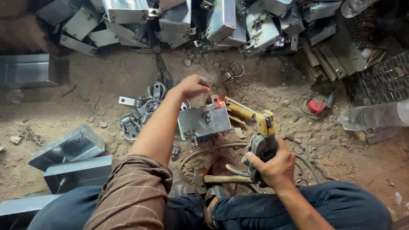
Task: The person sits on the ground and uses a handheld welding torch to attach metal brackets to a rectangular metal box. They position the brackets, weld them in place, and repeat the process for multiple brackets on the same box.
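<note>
A small shiny metal box (203, 121) lies on the dirt floor in front of me, with latch fittings on its face. My right hand (272, 165) grips the grey handle of a yellow welding electrode holder (260, 127). Its rod reaches to the box's upper right corner, where a red spark (220, 103) glows. My left hand (194, 86) hovers just beyond the box's far edge, fingers curled; I cannot tell whether it holds anything. A hammer (228, 179) lies near my feet.
A heap of finished metal boxes (213, 21) fills the back. Loose ring-and-plate fittings (138, 113) lie left of the box. Open metal trays (68, 149) sit at the left, a plastic bottle (370, 116) and a red object (316, 105) at the right. Cables (204, 151) run under the holder.
</note>
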